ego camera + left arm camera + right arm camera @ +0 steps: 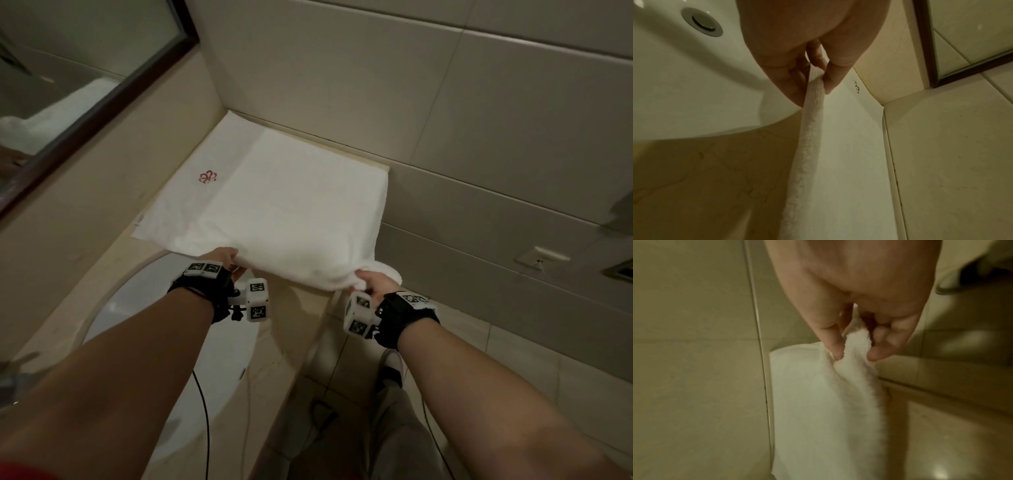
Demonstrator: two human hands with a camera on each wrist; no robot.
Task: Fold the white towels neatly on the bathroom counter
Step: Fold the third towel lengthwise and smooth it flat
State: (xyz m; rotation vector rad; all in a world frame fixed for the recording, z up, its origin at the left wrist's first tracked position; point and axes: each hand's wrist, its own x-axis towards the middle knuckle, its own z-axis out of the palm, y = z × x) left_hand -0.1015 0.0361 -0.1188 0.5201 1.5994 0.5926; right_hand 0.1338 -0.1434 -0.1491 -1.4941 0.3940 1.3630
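A white towel (274, 205) with a small red embroidered mark (208, 177) lies spread over the beige counter (113, 260), reaching into the corner by the tiled wall. My left hand (227, 260) pinches its near left edge, thumb on one side and fingers on the other, as the left wrist view shows (816, 84). My right hand (371, 282) pinches the near right corner, which is bunched up and hangs past the counter's end (853, 352). The near edge of the towel (807, 154) is lifted a little off the counter.
A white sink basin (144, 298) with a grey drain (701, 22) sits just left of the towel. A dark-framed mirror (85, 85) hangs at the upper left. Tiled walls (445, 102) close the back and right. Below the counter's end are floor tiles and my legs.
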